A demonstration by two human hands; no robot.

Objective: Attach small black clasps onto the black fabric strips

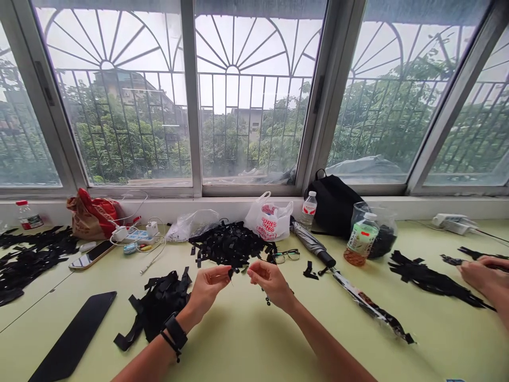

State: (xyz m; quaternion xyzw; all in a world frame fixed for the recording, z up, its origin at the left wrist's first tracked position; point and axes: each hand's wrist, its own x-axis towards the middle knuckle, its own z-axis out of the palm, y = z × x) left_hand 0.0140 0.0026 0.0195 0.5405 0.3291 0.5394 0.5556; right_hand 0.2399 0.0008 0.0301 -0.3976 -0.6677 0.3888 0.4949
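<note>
My left hand (209,289), with a black watch on its wrist, pinches a small black fabric piece (230,274) between thumb and fingertips. A short gap to the right, my right hand (270,281) has its thumb and fingers pressed together. Whatever lies in that pinch is too small to make out. Just beyond both hands is a heap of small black pieces (230,241). Beside my left forearm lies a pile of black fabric strips (163,305), some hanging out toward the table's front.
Eyeglasses (287,255), a folded umbrella (312,245) and a drink bottle (360,241) stand or lie right of the heap. A phone (91,254), a power strip (139,235) and a black flat panel (75,337) are at left. Another person's hand (483,273) works at far right.
</note>
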